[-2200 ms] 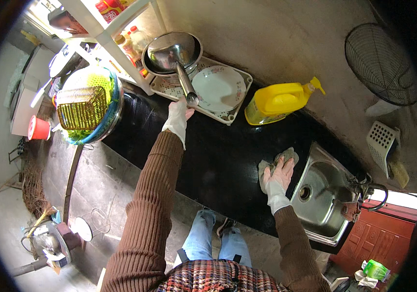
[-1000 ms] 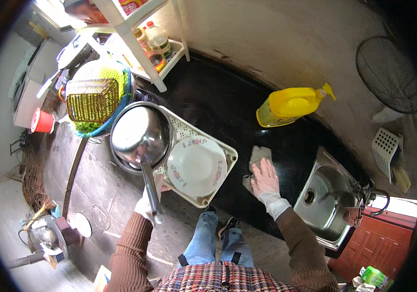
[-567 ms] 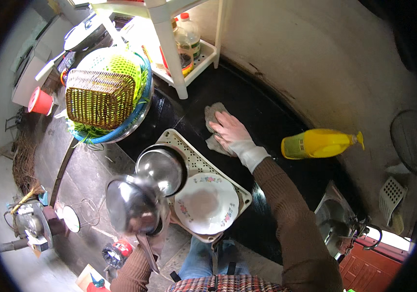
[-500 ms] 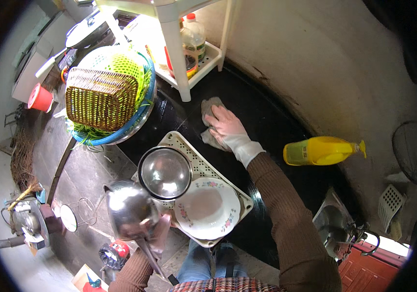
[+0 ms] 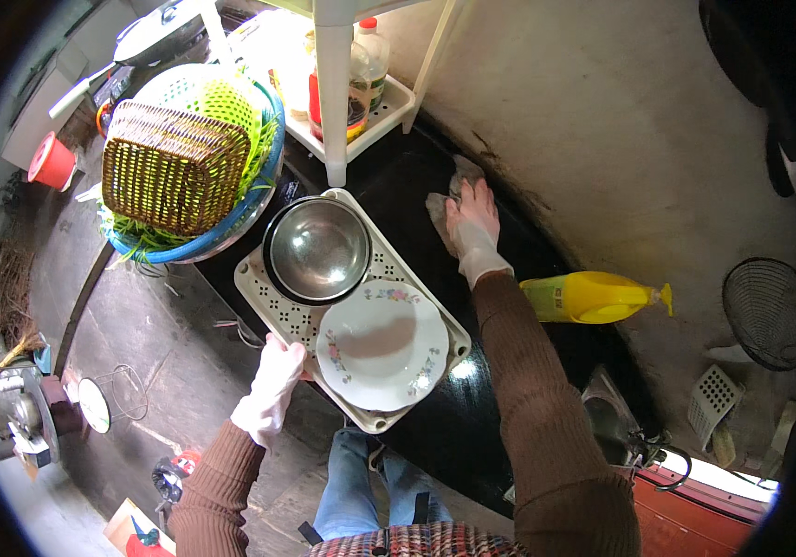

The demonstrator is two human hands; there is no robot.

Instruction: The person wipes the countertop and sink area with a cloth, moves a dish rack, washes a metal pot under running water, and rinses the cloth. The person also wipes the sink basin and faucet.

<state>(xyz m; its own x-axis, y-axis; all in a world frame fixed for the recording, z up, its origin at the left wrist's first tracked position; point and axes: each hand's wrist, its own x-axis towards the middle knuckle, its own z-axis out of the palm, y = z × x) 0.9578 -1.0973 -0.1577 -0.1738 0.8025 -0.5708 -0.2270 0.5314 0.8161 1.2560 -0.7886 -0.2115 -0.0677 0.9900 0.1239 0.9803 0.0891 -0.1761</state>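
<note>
My left hand (image 5: 275,371), in a pale glove or cuff, grips the near left edge of a white perforated plastic tray (image 5: 254,277). On the tray stand a steel bowl (image 5: 320,249), seemingly nested in a dark-rimmed one, and a white plate (image 5: 381,348) with a floral rim. My right hand (image 5: 474,221) presses a grey cloth (image 5: 439,215) down on the black countertop (image 5: 379,209), beyond the tray and close to the wall. Its fingers lie over the cloth, which sticks out on both sides.
A yellow pump bottle (image 5: 593,297) lies by the wall at right. At left, a blue-rimmed basin (image 5: 275,153) holds greens, a green colander and a brown woven basket (image 5: 175,167). A white shelf (image 5: 335,111) with bottles rises behind the tray. A wire strainer (image 5: 764,311) hangs at right.
My left hand has left the shiny handled metal vessel, now out of view, and holds the tray's edge. A steel bowl shows in the dark-rimmed one. My right hand slid the cloth farther right and away.
</note>
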